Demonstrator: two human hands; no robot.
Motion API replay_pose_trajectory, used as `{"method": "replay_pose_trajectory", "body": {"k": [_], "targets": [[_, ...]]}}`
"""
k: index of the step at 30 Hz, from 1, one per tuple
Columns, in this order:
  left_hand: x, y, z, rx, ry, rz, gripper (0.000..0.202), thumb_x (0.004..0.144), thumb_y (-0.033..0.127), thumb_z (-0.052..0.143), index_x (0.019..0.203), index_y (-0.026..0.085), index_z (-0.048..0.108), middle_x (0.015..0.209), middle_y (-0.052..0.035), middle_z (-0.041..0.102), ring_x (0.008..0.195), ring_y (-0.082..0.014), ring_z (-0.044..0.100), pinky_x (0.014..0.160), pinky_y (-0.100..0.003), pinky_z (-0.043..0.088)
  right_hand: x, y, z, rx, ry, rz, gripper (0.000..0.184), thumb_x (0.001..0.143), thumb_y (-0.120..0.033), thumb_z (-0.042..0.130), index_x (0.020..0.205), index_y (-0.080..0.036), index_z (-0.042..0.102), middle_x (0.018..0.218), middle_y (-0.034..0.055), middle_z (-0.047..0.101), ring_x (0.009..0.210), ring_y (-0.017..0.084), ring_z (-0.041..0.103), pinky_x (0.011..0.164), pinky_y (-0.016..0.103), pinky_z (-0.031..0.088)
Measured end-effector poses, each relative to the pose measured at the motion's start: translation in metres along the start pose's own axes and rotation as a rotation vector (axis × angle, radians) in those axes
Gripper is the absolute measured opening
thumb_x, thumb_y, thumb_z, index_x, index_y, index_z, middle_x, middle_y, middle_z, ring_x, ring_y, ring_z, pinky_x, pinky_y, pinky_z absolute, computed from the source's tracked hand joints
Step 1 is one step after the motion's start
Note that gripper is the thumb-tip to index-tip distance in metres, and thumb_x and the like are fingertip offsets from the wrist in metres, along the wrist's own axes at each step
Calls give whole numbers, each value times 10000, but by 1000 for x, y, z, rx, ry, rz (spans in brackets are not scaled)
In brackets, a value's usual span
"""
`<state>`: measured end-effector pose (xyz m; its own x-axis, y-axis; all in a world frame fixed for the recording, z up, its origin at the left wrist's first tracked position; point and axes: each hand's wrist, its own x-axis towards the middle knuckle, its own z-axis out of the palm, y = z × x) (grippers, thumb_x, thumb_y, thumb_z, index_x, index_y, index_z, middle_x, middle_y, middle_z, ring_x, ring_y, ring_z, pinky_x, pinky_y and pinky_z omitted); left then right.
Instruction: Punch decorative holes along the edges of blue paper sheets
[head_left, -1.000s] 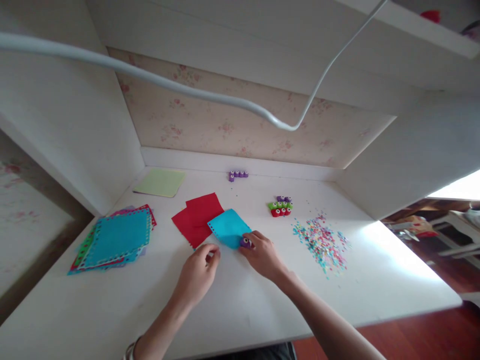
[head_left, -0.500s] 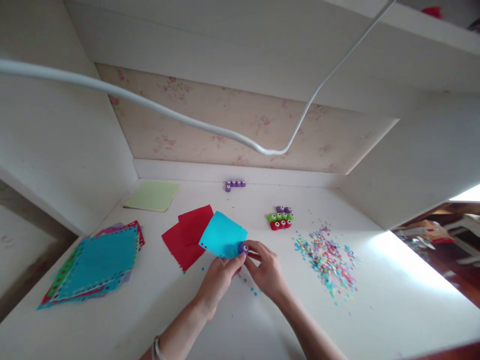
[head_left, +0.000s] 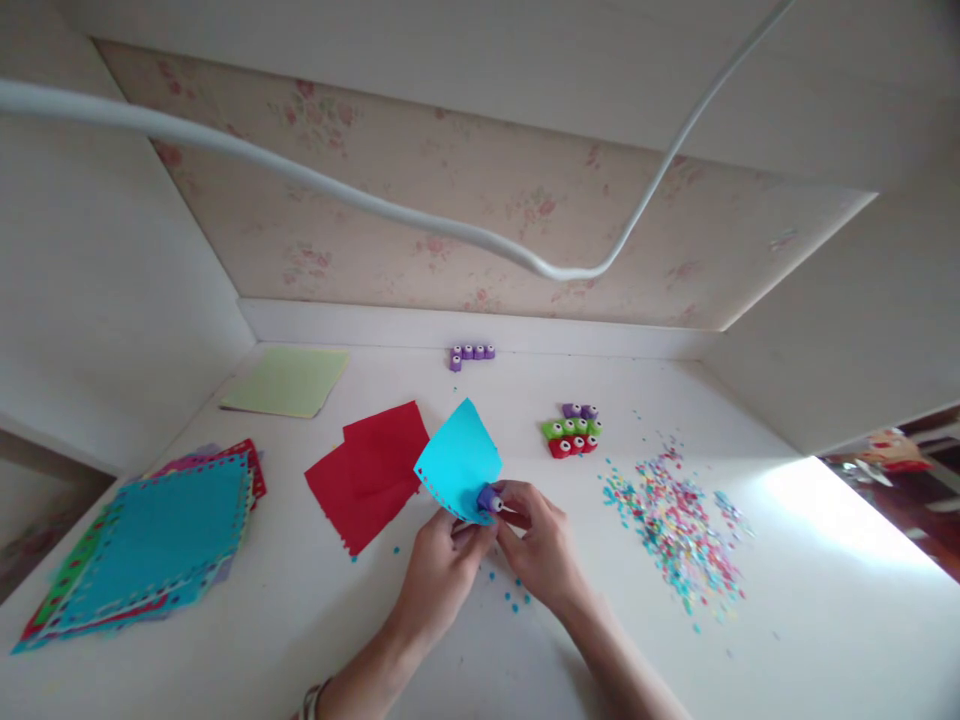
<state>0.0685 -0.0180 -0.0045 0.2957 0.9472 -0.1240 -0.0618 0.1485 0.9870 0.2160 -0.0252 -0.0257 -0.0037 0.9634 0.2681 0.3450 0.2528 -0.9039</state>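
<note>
A light blue paper sheet (head_left: 459, 458) is lifted off the white desk (head_left: 817, 590) and tilted up, with punched holes along its lower left edge. My left hand (head_left: 442, 570) pinches its lower edge from below. My right hand (head_left: 541, 545) grips a small purple hole punch (head_left: 489, 498) clamped on the sheet's bottom corner. A few blue paper dots (head_left: 511, 596) lie on the desk under my hands. Two red sheets (head_left: 367, 470) lie flat just left of the blue one.
A stack of punched coloured sheets (head_left: 146, 545) lies at the left, a pale green sheet (head_left: 286, 381) at the back left. Purple punches (head_left: 469, 354) stand by the back wall; green, red and purple punches (head_left: 571, 430) cluster right of centre. A confetti pile (head_left: 679, 525) spreads right. A white cable (head_left: 375, 205) hangs overhead.
My left hand came across to take the blue sheet's edge. The sheet rose from lying flat to tilted up, with the punch still on its corner. Blue dots appeared on the desk.
</note>
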Motion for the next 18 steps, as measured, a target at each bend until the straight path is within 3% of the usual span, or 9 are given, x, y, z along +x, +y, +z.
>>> {"method": "replay_pose_trajectory", "body": {"k": [7,13,18], "targets": [[-3,9,-2,-2,-31,17,332,855,429,660,1078,184,663,1100,-74,728,1031,-243,673,944,-354,501,-2,-2,-4,-32,-23,24,273,873,-194,610,1141,-243,602,1072,54,676,939,185,690,851,348,608],[2,1,-16,221,209,36,343,894,476,578,986,167,696,1010,-70,743,972,-257,670,899,-360,492,-3,-10,-8,-136,-39,-45,216,899,-233,606,1114,-246,620,1085,62,679,943,188,676,837,338,599],[4,1,-22,243,327,1,365,881,493,579,897,154,716,911,-66,757,869,-247,683,800,-327,513,-5,-11,-8,-297,-63,-189,240,905,-176,567,1129,-246,614,1122,77,683,1028,217,657,879,368,562]]}}
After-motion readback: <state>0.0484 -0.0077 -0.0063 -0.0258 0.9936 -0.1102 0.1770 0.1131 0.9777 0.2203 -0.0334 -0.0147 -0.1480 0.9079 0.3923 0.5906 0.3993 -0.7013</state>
